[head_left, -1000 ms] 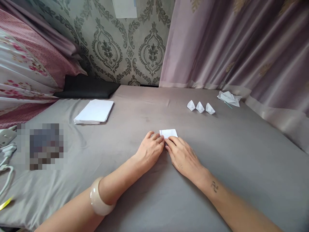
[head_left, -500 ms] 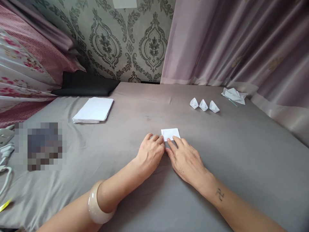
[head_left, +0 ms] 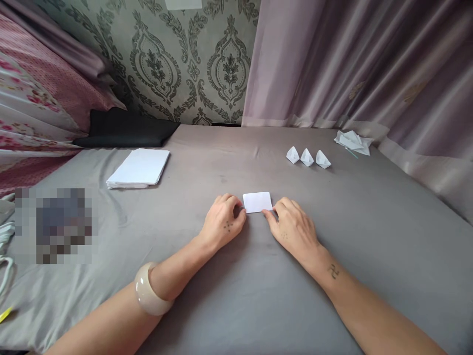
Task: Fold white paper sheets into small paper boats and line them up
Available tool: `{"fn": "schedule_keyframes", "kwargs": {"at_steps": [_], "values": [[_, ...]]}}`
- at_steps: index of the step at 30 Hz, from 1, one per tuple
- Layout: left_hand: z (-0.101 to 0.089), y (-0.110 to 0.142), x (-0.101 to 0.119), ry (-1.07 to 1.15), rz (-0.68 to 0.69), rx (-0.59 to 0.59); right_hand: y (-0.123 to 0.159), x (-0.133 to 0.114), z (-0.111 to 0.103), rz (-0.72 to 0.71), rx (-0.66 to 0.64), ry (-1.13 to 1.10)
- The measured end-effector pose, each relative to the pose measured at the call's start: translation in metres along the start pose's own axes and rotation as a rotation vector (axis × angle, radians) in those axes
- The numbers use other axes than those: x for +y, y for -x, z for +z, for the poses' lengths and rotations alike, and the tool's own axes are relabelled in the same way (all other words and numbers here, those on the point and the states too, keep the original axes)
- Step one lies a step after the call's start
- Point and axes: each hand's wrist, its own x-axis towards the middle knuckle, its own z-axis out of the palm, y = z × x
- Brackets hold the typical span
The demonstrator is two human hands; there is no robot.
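Observation:
A small folded sheet of white paper [head_left: 257,202] lies on the grey cloth [head_left: 221,305] between my two hands. My left hand [head_left: 224,217] pinches its lower left corner, thumb and fingertips meeting at the edge. At the lower right corner, my right hand [head_left: 293,219] grips the paper the same way, with the thumb along the near edge. Beyond, to the right, three small folded white paper shapes [head_left: 307,157] stand in a row, apart from my hands.
At the back left is a stack of white paper [head_left: 138,168], with black folded material [head_left: 129,128] behind it. Loose white papers [head_left: 354,142] and a thin greenish stick lie at the back right. White cables [head_left: 5,276] and a yellow object [head_left: 5,314] are at the left edge.
My hands have moved apart to the paper's two near corners. My right fingers have come off its top and now pinch the corner. The view has shifted slightly.

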Motion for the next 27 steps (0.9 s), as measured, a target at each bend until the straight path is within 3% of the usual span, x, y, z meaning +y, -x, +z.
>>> {"fn": "schedule_keyframes", "kwargs": {"at_steps": [3, 9, 17, 27], "values": [[0.000, -0.005, 0.001, 0.104, -0.110, -0.032, -0.005, 0.005, 0.005, 0.046, 0.016, -0.086], [0.001, -0.009, 0.004, 0.162, -0.168, -0.086, -0.011, 0.003, 0.008, 0.138, 0.011, -0.218], [0.006, -0.006, 0.006, 0.180, 0.022, -0.141, -0.013, 0.002, 0.008, 0.062, 0.136, -0.200], [0.007, -0.004, 0.010, 0.135, 0.087, -0.170, -0.013, 0.004, 0.014, -0.012, 0.154, -0.252]]}}
